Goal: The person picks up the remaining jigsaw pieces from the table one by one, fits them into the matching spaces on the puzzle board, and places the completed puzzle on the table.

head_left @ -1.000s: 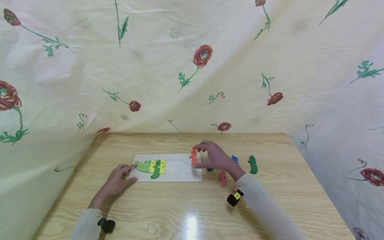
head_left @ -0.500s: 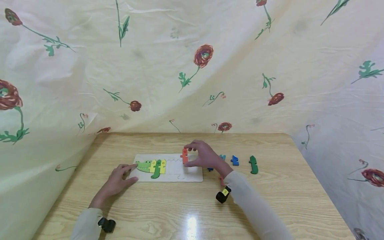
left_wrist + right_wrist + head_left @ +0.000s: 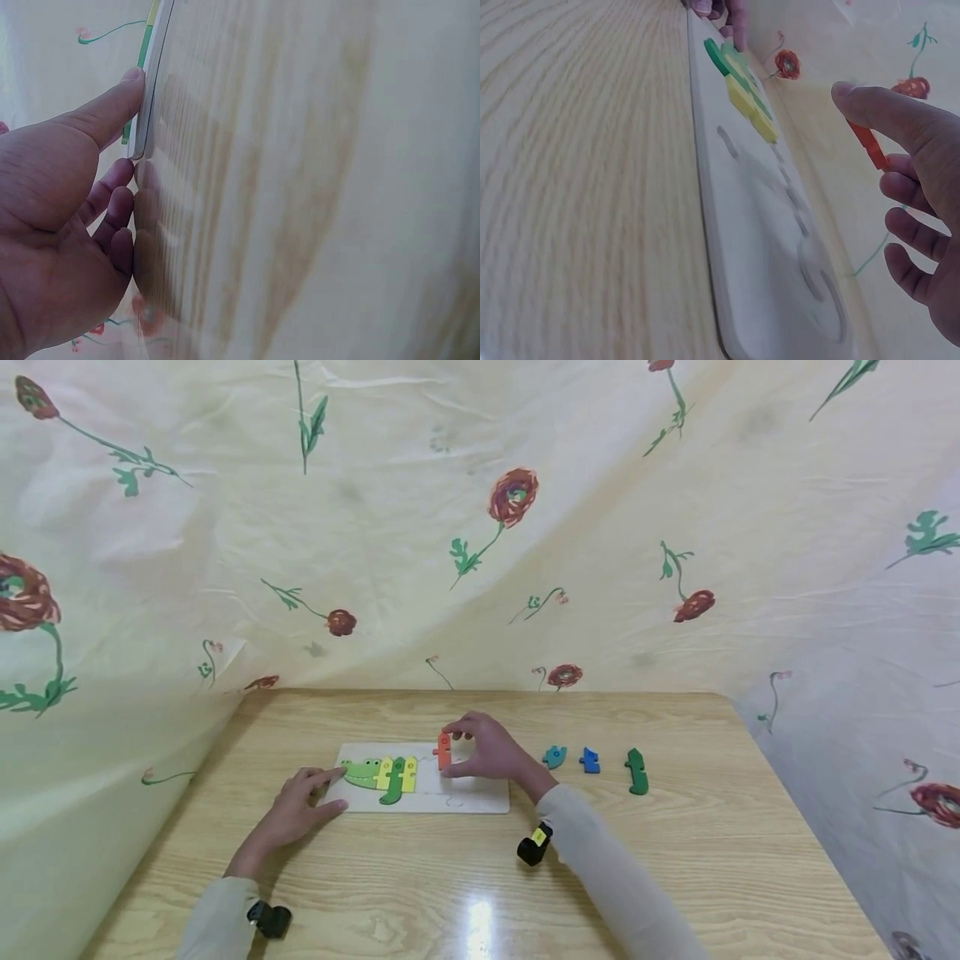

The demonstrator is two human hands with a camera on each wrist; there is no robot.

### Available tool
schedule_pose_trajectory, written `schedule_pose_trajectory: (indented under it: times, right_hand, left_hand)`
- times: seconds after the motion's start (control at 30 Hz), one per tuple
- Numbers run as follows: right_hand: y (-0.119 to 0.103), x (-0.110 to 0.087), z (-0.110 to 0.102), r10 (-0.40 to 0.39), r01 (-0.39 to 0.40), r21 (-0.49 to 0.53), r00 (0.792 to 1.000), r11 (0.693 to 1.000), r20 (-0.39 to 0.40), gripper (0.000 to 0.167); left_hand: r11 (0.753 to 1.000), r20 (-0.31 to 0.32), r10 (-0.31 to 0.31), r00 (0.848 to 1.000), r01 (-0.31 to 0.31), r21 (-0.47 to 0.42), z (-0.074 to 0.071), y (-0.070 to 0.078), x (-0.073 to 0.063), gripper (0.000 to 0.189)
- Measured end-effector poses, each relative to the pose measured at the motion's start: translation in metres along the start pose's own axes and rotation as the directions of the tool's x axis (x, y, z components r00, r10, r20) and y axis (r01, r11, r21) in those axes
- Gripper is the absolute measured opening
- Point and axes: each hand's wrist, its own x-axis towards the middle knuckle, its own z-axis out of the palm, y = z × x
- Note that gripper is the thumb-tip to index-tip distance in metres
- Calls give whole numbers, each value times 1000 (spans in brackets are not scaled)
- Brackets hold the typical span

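Observation:
A white puzzle board (image 3: 480, 799) lies on the table with a crocodile's green head (image 3: 362, 774) at its left end. Yellow pieces (image 3: 408, 775) and a green leg piece (image 3: 393, 783) sit just right of the head. My left hand (image 3: 294, 806) rests at the board's left end, index fingertip on the head and thumb at the near edge. Between thumb and fingers, my right hand (image 3: 489, 750) pinches an orange puzzle piece (image 3: 444, 752) upright. In the right wrist view the orange piece (image 3: 868, 142) is held above the board (image 3: 742, 247).
Right of the board lie a teal piece (image 3: 555, 757), a blue piece (image 3: 591, 761) and a green leg piece (image 3: 637, 772). The right forearm covers part of the table beside them. A flowered cloth (image 3: 420, 568) hangs behind the wooden table (image 3: 405, 885).
My right hand has carried the orange piece leftward along the board, toward the yellow pieces. The teal and blue pieces have come into full view. The left hand has stayed put.

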Motion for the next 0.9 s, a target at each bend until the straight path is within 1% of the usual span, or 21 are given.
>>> schedule_pose_trajectory:
  times: [0.2,0.43,0.7,0.9]
  right_hand:
    - [-5,4,10,-4,4,4,1000,1000,19,68]
    - [-8,8,19,-17,17,12,999,1000,27,68]
    - [-6,11,29,-31,30,14,999,999,38,69]
    - [-5,12,35,-26,25,19,998,1000,50,69]
  left_hand:
    - [1000,-9,10,1000,-11,-6,0,-1,1,62]
    - [999,-19,39,999,-39,-1,0,-4,1,62]
    - [1000,-19,28,999,-28,11,0,-3,2,61]
    - [1000,-18,23,1000,-23,13,0,-4,2,61]
